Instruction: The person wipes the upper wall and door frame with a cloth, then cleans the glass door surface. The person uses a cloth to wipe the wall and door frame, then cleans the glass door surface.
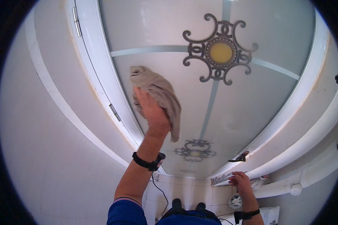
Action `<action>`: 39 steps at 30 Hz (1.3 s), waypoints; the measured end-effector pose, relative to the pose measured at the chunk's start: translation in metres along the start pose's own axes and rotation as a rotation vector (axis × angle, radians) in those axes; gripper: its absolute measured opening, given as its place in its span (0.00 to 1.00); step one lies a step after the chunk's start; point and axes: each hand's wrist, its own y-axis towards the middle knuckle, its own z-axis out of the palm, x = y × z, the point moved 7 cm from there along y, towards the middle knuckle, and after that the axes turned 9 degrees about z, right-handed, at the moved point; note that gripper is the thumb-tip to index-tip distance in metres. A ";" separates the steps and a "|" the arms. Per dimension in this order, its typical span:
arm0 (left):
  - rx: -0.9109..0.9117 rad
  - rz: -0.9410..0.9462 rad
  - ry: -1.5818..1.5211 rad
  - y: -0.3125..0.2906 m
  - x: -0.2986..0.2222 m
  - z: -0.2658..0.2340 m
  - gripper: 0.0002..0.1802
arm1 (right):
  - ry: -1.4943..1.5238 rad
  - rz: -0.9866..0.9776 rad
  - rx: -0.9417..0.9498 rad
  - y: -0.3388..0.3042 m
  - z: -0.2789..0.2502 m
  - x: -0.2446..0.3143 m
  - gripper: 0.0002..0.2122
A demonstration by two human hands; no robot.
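A crumpled grey-brown cloth (165, 92) lies against the left part of a frosted glass door panel (248, 99). My left hand (152, 110) is raised and holds the cloth to the glass, its fingers partly buried in the folds. Above and to the right of the cloth, a dark scrollwork ornament with a yellow round centre (221, 51) sits where the pale strips cross. My right hand (240, 180) hangs low on the right, below the dark door handle (239, 156). Its fingers are loosely bent and apart, with nothing seen in them.
Metal hinges (114, 112) line the white door frame on the left. White pipes (294, 187) run along the lower right wall. A small bin with white scraps (235, 201) stands on the tiled floor (180, 185) near my feet. A black cable (162, 193) hangs from my left wristband.
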 end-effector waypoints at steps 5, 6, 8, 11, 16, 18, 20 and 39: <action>0.086 0.255 0.080 -0.028 -0.052 0.067 0.37 | -0.122 -0.008 0.074 0.023 0.026 -0.002 0.14; 0.139 0.436 0.343 -0.035 -0.070 0.080 0.37 | -0.127 -0.026 0.107 0.027 0.030 0.000 0.14; 0.195 0.596 0.580 -0.049 -0.088 0.108 0.35 | -0.145 -0.038 0.149 0.035 0.034 0.005 0.14; 0.203 0.619 0.617 -0.064 -0.100 0.146 0.33 | -0.228 -0.032 0.174 0.048 0.024 0.012 0.14; 0.247 0.627 0.608 -0.087 -0.121 0.211 0.31 | -0.339 -0.017 0.199 0.065 -0.014 0.010 0.14; 0.257 0.636 0.610 -0.095 -0.128 0.233 0.29 | -0.364 0.017 0.201 0.068 -0.034 -0.002 0.14; 0.270 0.620 0.614 -0.102 -0.131 0.253 0.26 | -0.369 0.092 0.209 0.073 -0.057 -0.018 0.14; 0.385 0.812 0.629 -0.089 -0.150 0.252 0.20 | -0.309 0.217 0.160 0.031 -0.105 -0.122 0.14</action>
